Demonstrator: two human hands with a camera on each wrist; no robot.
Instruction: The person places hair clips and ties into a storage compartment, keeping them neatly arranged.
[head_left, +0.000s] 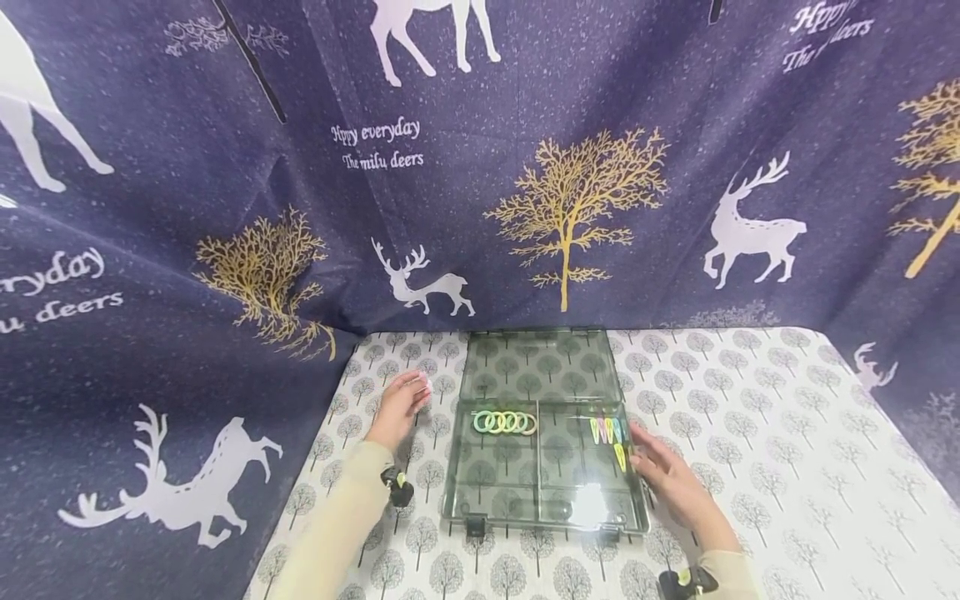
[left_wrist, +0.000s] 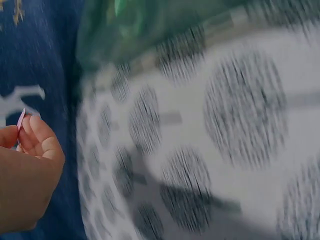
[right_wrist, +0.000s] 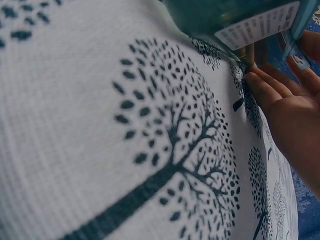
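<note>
My left hand [head_left: 397,410] is raised over the cloth, left of a translucent green plastic box [head_left: 452,492]. In the left wrist view, its thumb and fingertips pinch a thin pink hair clip [left_wrist: 21,119] seen edge-on. My right hand [head_left: 671,479] lies along the box's right wall, fingertips right at it and fairly straight. Close inside that wall are a row of hair clips [head_left: 602,430] in yellow, pink and blue and one yellow clip [head_left: 620,457] below them. Several pastel rings [head_left: 500,422], like hair ties, lie in a row in the left compartment.
The box's lid [head_left: 540,367] is folded back flat behind it, and a divider [head_left: 538,467] splits the box in two. Latches [head_left: 476,527] sit on the front edge. A tree-print cloth [head_left: 720,400] covers the table; a dark deer-print curtain [head_left: 450,200] hangs behind.
</note>
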